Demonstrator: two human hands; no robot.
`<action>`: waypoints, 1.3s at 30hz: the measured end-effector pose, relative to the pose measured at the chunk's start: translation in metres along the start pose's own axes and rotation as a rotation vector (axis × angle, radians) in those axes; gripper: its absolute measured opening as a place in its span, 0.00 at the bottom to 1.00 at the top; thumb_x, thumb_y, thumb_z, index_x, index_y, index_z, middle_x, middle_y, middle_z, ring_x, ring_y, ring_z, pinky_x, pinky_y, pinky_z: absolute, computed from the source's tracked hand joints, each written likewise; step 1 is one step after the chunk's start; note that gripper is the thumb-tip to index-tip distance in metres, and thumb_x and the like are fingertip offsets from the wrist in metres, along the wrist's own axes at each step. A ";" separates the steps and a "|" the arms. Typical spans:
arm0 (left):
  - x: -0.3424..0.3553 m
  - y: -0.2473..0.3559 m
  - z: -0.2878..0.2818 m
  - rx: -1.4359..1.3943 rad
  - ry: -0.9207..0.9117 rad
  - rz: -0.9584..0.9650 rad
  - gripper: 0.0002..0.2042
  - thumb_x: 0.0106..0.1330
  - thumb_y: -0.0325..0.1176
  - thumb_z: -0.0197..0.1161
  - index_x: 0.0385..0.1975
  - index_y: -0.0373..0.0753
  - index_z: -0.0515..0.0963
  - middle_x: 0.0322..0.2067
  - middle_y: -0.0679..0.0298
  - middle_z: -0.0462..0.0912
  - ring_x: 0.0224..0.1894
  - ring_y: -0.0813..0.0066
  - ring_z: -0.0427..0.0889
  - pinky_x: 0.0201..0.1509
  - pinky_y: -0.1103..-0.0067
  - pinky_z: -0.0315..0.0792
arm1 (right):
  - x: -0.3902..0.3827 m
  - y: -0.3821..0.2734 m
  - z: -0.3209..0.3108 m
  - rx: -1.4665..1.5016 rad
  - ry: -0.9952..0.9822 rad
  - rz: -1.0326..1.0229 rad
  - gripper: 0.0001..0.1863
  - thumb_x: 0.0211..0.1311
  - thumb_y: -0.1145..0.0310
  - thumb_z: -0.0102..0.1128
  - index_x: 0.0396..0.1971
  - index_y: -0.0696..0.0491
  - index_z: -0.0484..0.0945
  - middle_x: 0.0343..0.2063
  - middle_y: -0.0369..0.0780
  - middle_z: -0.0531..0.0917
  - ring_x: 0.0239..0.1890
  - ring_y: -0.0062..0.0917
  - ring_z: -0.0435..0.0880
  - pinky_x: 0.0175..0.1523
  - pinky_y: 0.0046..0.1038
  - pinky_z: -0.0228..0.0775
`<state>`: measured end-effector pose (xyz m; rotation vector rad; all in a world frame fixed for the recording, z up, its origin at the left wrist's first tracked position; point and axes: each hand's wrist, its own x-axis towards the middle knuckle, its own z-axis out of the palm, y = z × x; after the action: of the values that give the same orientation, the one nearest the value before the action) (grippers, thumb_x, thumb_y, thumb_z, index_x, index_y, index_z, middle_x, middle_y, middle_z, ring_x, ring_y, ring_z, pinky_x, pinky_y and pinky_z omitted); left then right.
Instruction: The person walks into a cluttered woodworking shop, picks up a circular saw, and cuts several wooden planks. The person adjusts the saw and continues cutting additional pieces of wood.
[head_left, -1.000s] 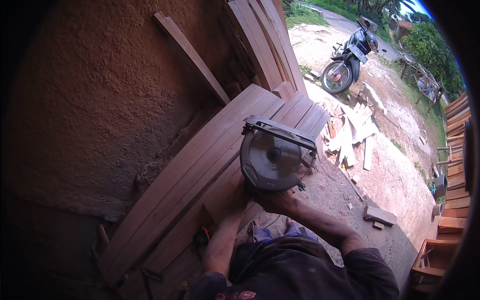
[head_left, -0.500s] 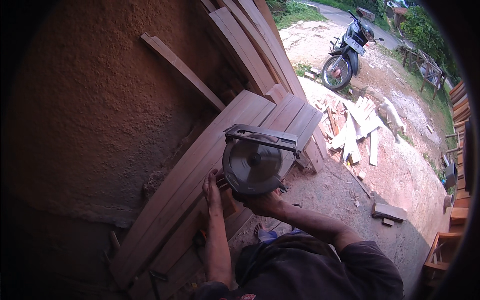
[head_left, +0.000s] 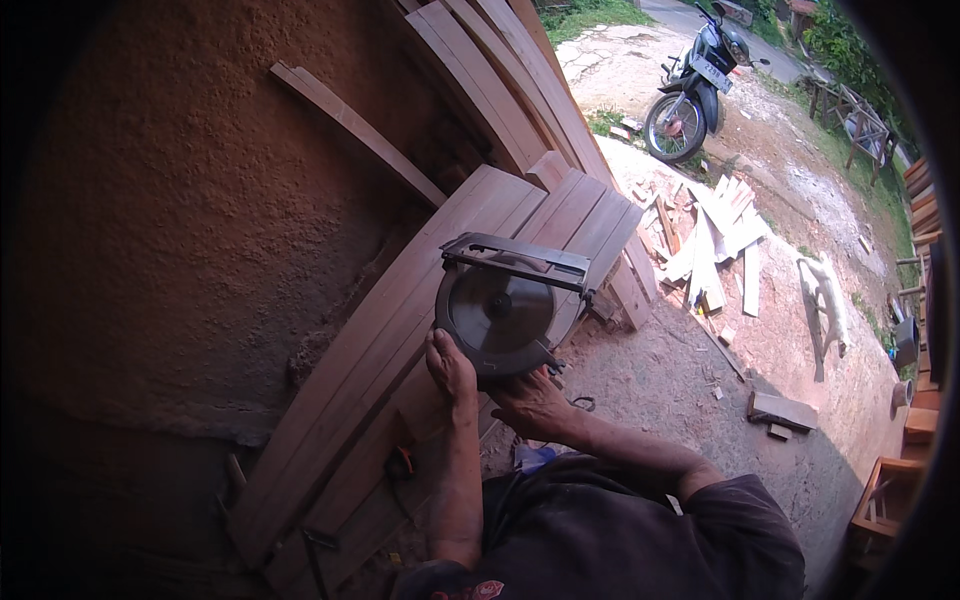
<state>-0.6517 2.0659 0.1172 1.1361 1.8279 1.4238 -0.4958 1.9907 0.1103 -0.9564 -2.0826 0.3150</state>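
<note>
A circular saw (head_left: 497,305) is held up in front of me, its round blade and flat metal base turned toward my view. My right hand (head_left: 533,405) grips it from below and behind; the body of the saw hides some of the fingers. Against the lower left rim of the blade guard, my left hand (head_left: 452,368) holds the saw with its fingers close together. Behind and beneath the saw lie long wooden planks (head_left: 400,300), side by side on a slant. An orange and black tool (head_left: 401,462) sits by the planks near my left forearm.
More boards (head_left: 480,90) lean on the rough brown wall (head_left: 190,200). Wood offcuts (head_left: 715,245) are heaped on the sunlit ground, with a wood block (head_left: 782,411) nearer. A white animal (head_left: 825,300) stands at the right; a motorcycle (head_left: 690,95) is parked beyond.
The saw has shifted slightly left and up. My left hand has moved right and up, closing onto its guard rim. The white animal has walked right and nearer.
</note>
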 end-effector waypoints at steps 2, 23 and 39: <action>-0.001 -0.001 0.001 0.003 0.026 0.028 0.25 0.83 0.44 0.44 0.57 0.23 0.73 0.53 0.34 0.79 0.56 0.41 0.79 0.62 0.63 0.70 | -0.020 -0.001 -0.020 0.173 0.056 0.074 0.14 0.68 0.59 0.63 0.40 0.56 0.85 0.36 0.46 0.86 0.42 0.41 0.86 0.49 0.43 0.77; -0.005 0.015 0.002 -0.001 0.051 0.053 0.25 0.83 0.42 0.44 0.60 0.22 0.72 0.57 0.34 0.78 0.59 0.43 0.78 0.64 0.64 0.70 | -0.013 0.030 -0.082 0.012 -0.293 0.492 0.24 0.73 0.47 0.57 0.37 0.57 0.82 0.19 0.44 0.84 0.25 0.36 0.88 0.28 0.39 0.76; -0.002 0.004 0.002 0.008 0.107 0.037 0.27 0.83 0.46 0.46 0.58 0.21 0.73 0.56 0.37 0.79 0.57 0.47 0.78 0.64 0.65 0.69 | -0.021 0.044 -0.089 1.452 -0.328 1.053 0.25 0.74 0.43 0.59 0.37 0.53 0.82 0.17 0.27 0.70 0.17 0.13 0.71 0.21 0.19 0.58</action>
<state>-0.6479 2.0651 0.1205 1.1226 1.8958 1.5262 -0.3970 1.9963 0.1334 -0.8903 -0.8200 2.1987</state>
